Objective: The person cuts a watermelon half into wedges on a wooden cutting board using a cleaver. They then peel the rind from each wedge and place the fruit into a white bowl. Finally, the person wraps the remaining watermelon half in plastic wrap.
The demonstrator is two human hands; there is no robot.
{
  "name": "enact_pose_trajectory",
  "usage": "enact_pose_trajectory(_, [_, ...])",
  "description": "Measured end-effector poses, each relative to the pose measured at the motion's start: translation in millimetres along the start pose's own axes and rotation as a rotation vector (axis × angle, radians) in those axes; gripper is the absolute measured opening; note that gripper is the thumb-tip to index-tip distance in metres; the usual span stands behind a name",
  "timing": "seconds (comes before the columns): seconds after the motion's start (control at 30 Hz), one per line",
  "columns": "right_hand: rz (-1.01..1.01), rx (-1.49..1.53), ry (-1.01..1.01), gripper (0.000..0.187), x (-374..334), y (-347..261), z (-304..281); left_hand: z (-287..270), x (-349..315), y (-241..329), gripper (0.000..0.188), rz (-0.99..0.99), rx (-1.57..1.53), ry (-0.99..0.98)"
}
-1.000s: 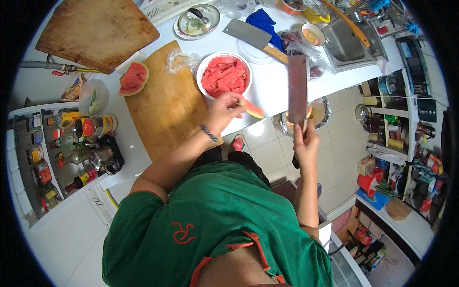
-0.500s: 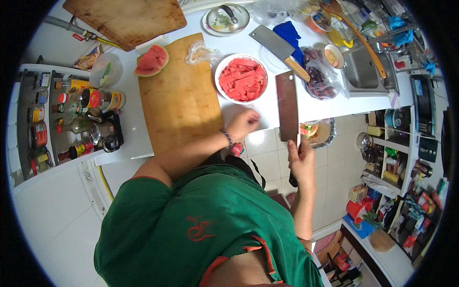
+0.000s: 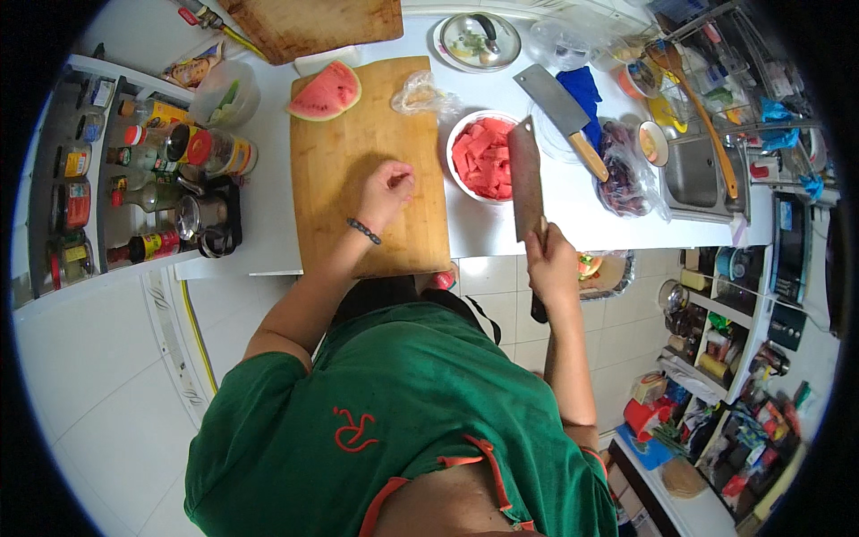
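Note:
My right hand [image 3: 552,264] grips the handle of a broad cleaver [image 3: 526,183], its blade pointing up and away over the counter's front. Part of the blade overlaps the right side of a white bowl [image 3: 462,188] filled with cut watermelon pieces [image 3: 480,161]. Over the middle of a wooden cutting board [image 3: 335,170] is my left hand [image 3: 387,190], fingers curled inward, apparently around nothing. A watermelon wedge [image 3: 327,92] with its rind lies at the board's far left corner. Crumpled clear plastic [image 3: 422,94] rests at the far right edge.
A second cleaver [image 3: 555,103] lies on the counter beside a blue cloth [image 3: 582,94]. Farther right are a bag of dark produce [image 3: 622,170] and the sink [image 3: 693,174]. Bottles and jars [image 3: 170,161] fill the left shelf. Below the counter stands a lined bin [image 3: 617,277].
My left hand has moved left from near the bowl to above the cutting board. The cleaver in my right hand has shifted slightly left, closer to the bowl. The whole view has shifted too.

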State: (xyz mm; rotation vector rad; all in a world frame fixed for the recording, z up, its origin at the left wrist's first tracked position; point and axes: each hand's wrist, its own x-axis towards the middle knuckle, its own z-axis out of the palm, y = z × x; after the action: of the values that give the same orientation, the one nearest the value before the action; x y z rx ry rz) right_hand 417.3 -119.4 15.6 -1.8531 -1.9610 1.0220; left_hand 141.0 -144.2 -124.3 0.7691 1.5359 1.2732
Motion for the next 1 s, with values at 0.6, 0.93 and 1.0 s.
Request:
enact_pose_trajectory(0.6, [0.152, 0.243, 0.013, 0.024, -6, 17, -2, -14, 25, 10, 0.018, 0.0, 0.069, -0.054])
enact_pose_trajectory(0.93, [0.111, 0.22, 0.176, 0.024, -14, 43, -1, 16, 89, 42, 0.035, 0.631, 0.762, 0.014])
enact_pose_trajectory(1.0, [0.052, 0.259, 0.201, 0.023, -17, 48, 0, 25, 113, 49, 0.038, 0.844, 1.006, 0.102])
